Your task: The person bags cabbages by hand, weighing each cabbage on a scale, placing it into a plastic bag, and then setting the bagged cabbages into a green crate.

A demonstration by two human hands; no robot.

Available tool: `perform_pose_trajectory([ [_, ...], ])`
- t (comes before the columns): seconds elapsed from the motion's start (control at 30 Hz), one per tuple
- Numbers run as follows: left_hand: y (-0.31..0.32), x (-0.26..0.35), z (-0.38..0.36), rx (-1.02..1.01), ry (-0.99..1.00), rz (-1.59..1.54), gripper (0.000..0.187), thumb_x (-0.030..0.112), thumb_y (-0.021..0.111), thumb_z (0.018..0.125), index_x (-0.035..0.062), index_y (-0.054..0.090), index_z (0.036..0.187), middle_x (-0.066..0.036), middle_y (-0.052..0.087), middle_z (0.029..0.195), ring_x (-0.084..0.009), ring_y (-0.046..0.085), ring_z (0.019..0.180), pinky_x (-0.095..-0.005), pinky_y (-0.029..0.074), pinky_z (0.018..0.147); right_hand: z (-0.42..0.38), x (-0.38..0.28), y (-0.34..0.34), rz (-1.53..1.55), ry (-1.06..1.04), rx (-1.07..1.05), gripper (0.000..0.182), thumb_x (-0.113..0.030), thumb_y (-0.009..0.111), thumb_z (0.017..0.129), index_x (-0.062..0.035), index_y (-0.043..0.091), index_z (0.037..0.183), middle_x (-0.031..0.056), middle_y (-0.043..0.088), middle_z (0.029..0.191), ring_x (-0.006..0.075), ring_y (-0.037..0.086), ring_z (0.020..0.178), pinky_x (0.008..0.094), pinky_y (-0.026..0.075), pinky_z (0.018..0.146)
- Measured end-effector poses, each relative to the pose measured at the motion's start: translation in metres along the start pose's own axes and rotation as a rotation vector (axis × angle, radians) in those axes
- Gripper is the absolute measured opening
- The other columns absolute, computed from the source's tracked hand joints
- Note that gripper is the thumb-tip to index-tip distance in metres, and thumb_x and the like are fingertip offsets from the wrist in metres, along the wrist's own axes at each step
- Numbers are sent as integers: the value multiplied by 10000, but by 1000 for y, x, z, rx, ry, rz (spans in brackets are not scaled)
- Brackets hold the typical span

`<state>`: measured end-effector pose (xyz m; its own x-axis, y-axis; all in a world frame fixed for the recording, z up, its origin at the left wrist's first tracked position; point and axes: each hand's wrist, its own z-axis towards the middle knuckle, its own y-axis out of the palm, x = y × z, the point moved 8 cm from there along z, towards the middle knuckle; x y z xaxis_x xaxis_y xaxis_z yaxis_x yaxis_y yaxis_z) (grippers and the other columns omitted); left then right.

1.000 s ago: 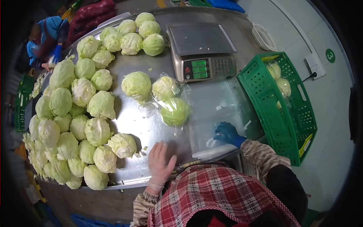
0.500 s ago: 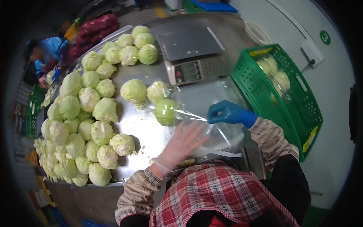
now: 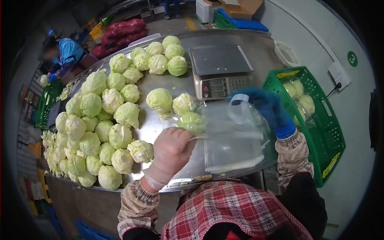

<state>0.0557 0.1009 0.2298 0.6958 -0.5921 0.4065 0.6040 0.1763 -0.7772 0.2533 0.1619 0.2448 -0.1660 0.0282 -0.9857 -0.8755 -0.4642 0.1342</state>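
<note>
My left hand (image 3: 170,154), in a clear glove, is closed, its thumb and fingers pinching the edge of a clear plastic bag (image 3: 195,127). That film covers a green cabbage (image 3: 191,121) and seems to reach the paler cabbage (image 3: 183,104) behind it. My right hand (image 3: 266,106), in a blue glove, is blurred by motion over the right side of the table. A curled white strip (image 3: 239,109) hangs at its fingertips. Beneath it lies a stack of clear flat bags (image 3: 232,154). A bare cabbage (image 3: 159,101) sits left of the bagged ones.
Many loose cabbages (image 3: 103,130) are heaped on the left of the metal table (image 3: 160,84). A digital scale (image 3: 220,66) stands behind the bags. To the right is a green crate (image 3: 316,134) holding bagged cabbages (image 3: 306,104). A co-worker (image 3: 66,56) bends at the far left.
My left hand went from spread over the bag to pinching its edge, moving left. My right hand rose with a white strip at its fingertips. The camera view shifted, uncovering the bag stack.
</note>
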Motion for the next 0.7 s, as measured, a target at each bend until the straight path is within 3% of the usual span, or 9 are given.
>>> perform_pose_trajectory([
  [0.03, -7, 0, 1, 25, -13, -18, 166, 46, 693, 680, 63, 631, 833, -95, 637, 810, -271, 611, 814, -359, 475, 727, 0, -6, 8, 216, 28, -13, 359, -290, 740, 751, -54, 644, 1005, 109, 621, 1000, 219, 582, 968, 330, 449, 859],
  [0.1, -25, 0, 1, 53, -27, -34, 143, 48, 679, 699, 50, 643, 837, -109, 642, 824, -267, 615, 818, -358, 476, 735, -7, -12, 43, -632, -369, -300, 448, -319, 768, 716, -73, 634, 1065, 100, 611, 1054, 230, 570, 1006, 341, 437, 880],
  [0.13, -33, -7, 1, 18, -96, -262, 124, 61, 664, 720, 32, 653, 840, -128, 647, 840, -262, 619, 830, -353, 477, 747, -4, 12, 43, -915, -243, -365, 433, -265, 775, 717, -67, 630, 1075, 107, 610, 1073, 231, 565, 1030, 347, 427, 897],
  [0.23, -40, -9, -7, -78, -137, -695, 131, 77, 660, 752, 11, 660, 865, -131, 651, 872, -237, 622, 822, -332, 479, 742, 16, 57, 27, -574, 267, -446, 520, -226, 801, 670, -77, 615, 1131, 124, 590, 1151, 235, 551, 1050, 368, 407, 926],
  [0.33, -38, -1, -19, -311, -153, -807, 129, 114, 617, 817, 10, 661, 879, -78, 652, 788, -171, 607, 729, -283, 463, 673, 17, 14, 70, -603, -164, -755, 616, -250, 815, 642, -73, 582, 1183, 126, 554, 1219, 228, 531, 1080, 357, 394, 948],
  [0.4, -22, -16, -30, -377, -420, -742, 156, 145, 575, 850, 11, 653, 845, -48, 643, 726, -143, 597, 700, -264, 445, 641, 26, -20, 83, -438, -226, -630, 634, -254, 820, 634, -68, 574, 1189, 124, 540, 1235, 232, 519, 1099, 351, 388, 957],
  [0.47, -18, -21, -37, -344, -523, -884, 158, 147, 571, 850, 10, 649, 832, -42, 638, 712, -136, 588, 685, -260, 439, 629, 37, -32, 86, -272, -261, -498, 653, -258, 824, 627, -64, 565, 1194, 122, 526, 1252, 236, 507, 1119, 344, 382, 965],
  [0.53, -24, -25, -47, -304, -628, -1022, 162, 148, 566, 850, 9, 645, 818, -36, 633, 698, -128, 579, 670, -256, 432, 617, 33, 4, 116, -529, -10, -813, 615, -246, 829, 619, -39, 592, 1148, 116, 551, 1222, 242, 516, 1116, 345, 382, 975],
  [0.7, -53, -31, -76, 88, -555, -1546, 188, 142, 543, 848, -32, 606, 881, -98, 614, 719, -155, 593, 682, -292, 464, 657, 36, 82, 111, 30, 346, -824, 177, -35, 725, 689, 56, 672, 832, 144, 673, 784, 179, 642, 673, 281, 525, 631],
])
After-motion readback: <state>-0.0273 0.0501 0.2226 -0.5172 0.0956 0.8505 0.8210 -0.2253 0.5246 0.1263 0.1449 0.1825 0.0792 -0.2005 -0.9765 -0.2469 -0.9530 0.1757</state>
